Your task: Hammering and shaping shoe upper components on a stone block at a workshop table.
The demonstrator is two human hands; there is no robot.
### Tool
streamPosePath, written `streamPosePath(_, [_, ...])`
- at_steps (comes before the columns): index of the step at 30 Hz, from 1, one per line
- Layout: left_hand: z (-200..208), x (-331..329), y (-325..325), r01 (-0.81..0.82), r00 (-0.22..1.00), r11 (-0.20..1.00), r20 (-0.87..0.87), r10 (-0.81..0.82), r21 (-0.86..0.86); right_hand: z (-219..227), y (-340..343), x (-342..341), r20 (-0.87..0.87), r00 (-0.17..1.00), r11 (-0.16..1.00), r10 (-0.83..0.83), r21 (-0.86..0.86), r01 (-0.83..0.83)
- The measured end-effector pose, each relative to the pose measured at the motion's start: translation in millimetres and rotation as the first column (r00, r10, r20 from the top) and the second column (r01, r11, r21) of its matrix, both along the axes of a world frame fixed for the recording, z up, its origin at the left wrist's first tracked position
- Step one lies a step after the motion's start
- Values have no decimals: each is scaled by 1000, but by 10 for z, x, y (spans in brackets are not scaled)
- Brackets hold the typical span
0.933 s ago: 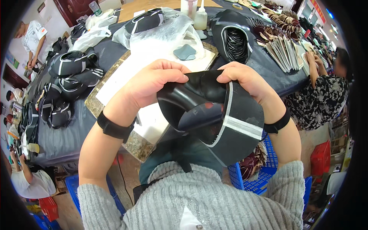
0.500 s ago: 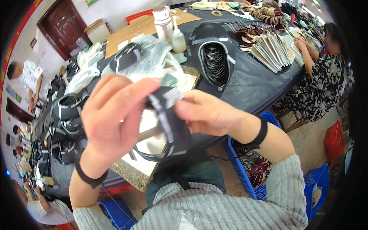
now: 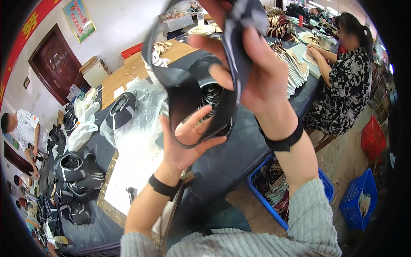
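A black shoe upper [image 3: 182, 96] with pale edging hangs as an open loop, raised high in front of me and partly blurred. My right hand [image 3: 267, 75] grips it at the upper right, fingers and thumb closed on the band. Lower down, my left hand [image 3: 182, 147] has its fingers spread at the loop's bottom edge; whether they touch it I cannot tell. Through the loop, a nested stack of black uppers [image 3: 210, 100] shows on the dark table. Below my left forearm lies a white work board [image 3: 139, 165] with a speckled edge.
More black uppers [image 3: 72, 167] are piled at left, near a clear plastic bag [image 3: 145, 100]. Fanned pale pieces [image 3: 295, 70] lie at far right beside a seated person [image 3: 342, 77]. A blue basket [image 3: 252, 182] of cut pieces and a red crate [image 3: 372, 139] stand on the floor.
The upper has gone up and to the right with my right hand. My left hand has released its hold, dropped lower and spread its fingers. The view has shifted.
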State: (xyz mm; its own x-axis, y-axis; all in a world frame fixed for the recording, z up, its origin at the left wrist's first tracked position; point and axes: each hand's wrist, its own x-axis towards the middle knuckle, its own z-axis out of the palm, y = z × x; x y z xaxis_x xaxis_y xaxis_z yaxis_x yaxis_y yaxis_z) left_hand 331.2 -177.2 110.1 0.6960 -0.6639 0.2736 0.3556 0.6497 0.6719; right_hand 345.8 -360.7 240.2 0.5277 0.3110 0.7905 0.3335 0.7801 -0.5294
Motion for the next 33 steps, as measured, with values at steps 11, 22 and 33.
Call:
streamPosePath(11, [-222, 1101, 361, -592, 806, 499, 481, 345, 633, -2229, -491, -642, -793, 558, 963, -244, -128, 238])
streamPosePath(22, [-891, 1789, 47, -863, -101, -409, 692, 715, 297, -2211, 320, -327, 614, 343, -139, -711, -601, 787])
streamPosePath(33, [-541, 998, 92, -929, 325, -13, 832, 449, 370, -2434, 29, -152, 644, 282, -202, -711, -571, 795])
